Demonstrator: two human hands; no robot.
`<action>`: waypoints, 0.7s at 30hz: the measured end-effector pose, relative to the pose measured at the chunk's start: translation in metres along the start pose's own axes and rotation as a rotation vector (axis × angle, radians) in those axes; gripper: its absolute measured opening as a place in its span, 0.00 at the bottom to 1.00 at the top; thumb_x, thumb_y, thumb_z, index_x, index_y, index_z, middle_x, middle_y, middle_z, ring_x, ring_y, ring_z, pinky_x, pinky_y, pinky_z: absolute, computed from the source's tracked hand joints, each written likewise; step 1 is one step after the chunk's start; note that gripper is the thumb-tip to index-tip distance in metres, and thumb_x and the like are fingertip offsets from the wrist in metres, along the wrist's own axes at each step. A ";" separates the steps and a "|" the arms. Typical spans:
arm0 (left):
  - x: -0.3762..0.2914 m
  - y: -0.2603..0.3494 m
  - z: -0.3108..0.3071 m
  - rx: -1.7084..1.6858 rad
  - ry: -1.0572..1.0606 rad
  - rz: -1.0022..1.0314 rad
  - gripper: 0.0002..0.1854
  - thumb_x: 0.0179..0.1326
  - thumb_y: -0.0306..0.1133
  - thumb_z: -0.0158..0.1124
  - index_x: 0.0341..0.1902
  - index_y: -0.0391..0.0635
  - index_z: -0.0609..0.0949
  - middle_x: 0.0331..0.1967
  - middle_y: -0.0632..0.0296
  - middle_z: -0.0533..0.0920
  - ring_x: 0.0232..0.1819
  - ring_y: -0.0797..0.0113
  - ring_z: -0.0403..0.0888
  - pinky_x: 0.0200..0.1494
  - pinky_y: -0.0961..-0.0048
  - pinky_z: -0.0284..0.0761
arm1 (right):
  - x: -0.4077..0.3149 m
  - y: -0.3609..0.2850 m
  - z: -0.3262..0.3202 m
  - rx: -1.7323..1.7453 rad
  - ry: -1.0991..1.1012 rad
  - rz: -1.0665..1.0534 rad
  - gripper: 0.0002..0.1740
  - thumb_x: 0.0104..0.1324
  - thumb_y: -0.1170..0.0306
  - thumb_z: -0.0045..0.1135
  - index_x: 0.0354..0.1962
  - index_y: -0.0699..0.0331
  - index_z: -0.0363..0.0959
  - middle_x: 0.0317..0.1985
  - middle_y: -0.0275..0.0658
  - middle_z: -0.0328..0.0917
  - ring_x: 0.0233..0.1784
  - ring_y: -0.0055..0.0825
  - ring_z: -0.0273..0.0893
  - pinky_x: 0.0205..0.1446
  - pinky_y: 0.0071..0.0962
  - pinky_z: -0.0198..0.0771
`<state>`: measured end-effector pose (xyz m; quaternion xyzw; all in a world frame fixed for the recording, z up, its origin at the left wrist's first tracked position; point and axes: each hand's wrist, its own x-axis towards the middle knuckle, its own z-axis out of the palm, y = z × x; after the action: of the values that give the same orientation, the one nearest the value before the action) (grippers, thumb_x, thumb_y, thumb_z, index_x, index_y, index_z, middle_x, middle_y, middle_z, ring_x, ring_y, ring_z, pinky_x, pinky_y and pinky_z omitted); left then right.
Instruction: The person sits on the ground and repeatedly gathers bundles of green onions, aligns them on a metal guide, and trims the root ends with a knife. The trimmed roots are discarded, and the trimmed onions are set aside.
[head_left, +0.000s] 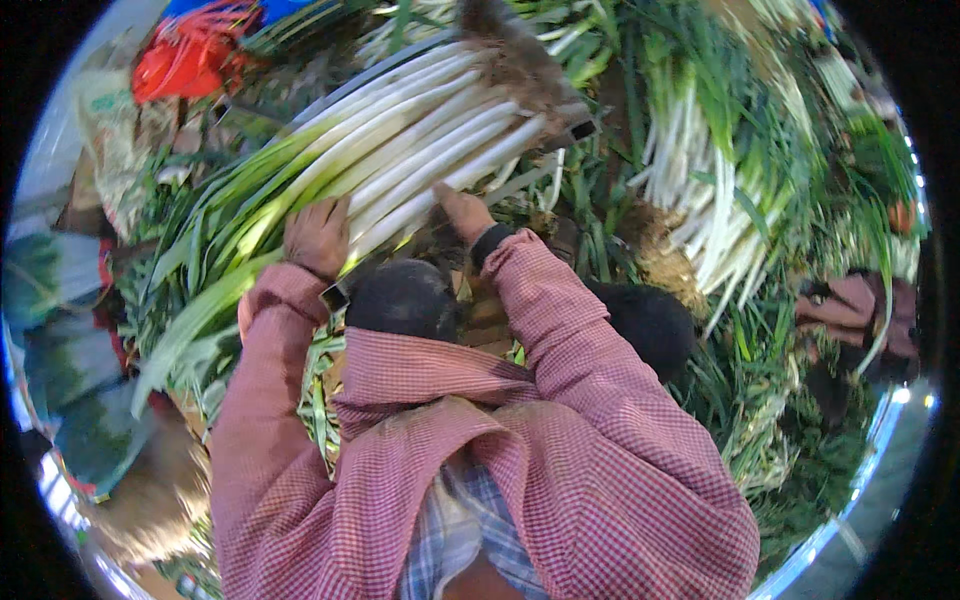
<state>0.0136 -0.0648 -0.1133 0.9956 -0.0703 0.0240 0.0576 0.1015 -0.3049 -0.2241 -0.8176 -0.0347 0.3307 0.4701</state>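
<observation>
Long white-stemmed leeks or large green onions lie side by side in a metal-framed rack, their soil-covered root ends toward the upper right against a dirty end plate. Green leaves spill out to the lower left. My left hand rests with its fingers over the near stems, where white turns to green. My right hand is at the near edge of the bundle, close to the root end, its fingertips by the nearest stem; its hidden side does not show whether it grips anything.
More white-stemmed onions lie heaped at the right, with loose green leaves around them. A red plastic bag and a pale woven sack are at the upper left. Square metal tube ends stick out at the rack's corners. Another person's sleeve shows far right.
</observation>
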 end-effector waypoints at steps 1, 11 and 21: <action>-0.006 -0.002 0.007 0.022 0.031 -0.008 0.23 0.52 0.35 0.60 0.55 0.50 0.75 0.48 0.61 0.77 0.47 0.58 0.75 0.46 0.56 0.68 | -0.010 -0.021 -0.006 0.016 -0.034 -0.007 0.39 0.67 0.40 0.33 0.43 0.70 0.75 0.40 0.59 0.76 0.48 0.59 0.71 0.54 0.43 0.64; -0.010 0.002 0.016 0.032 0.015 0.094 0.27 0.51 0.36 0.60 0.58 0.48 0.74 0.53 0.57 0.75 0.54 0.54 0.72 0.53 0.56 0.67 | 0.008 -0.084 -0.064 -0.529 0.566 -0.628 0.26 0.59 0.56 0.52 0.52 0.58 0.69 0.58 0.45 0.65 0.65 0.45 0.56 0.69 0.48 0.45; -0.004 -0.010 0.026 0.136 -0.146 0.084 0.32 0.52 0.35 0.59 0.64 0.51 0.68 0.59 0.56 0.70 0.60 0.52 0.66 0.58 0.54 0.63 | 0.012 -0.108 -0.124 -0.727 -0.163 -0.243 0.26 0.61 0.54 0.46 0.51 0.62 0.69 0.51 0.52 0.72 0.58 0.47 0.67 0.63 0.44 0.59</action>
<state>0.0125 -0.0580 -0.1403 0.9924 -0.1144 -0.0416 -0.0163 0.2092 -0.3332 -0.1022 -0.8918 -0.2834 0.3025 0.1811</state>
